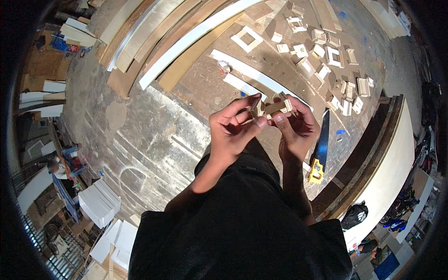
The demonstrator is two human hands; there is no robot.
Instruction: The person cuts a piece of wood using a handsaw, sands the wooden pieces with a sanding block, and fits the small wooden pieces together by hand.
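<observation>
Both hands are raised over the floor in front of my body. My left hand (233,128) pinches one end of a small wooden piece (275,108) between thumb and fingers. The fingers and thumb of my right hand (297,126) close on its other end. The piece is pale at its ends with a darker middle, and my fingertips partly cover it. Long white strips (254,72) lie on the floor just beyond the hands.
Many small wooden frames and blocks (333,56) lie at the upper right. A handsaw (317,171) with a yellow handle is right of my right hand. Long curved boards (186,44) lie at the upper left. A person (58,168) is far left.
</observation>
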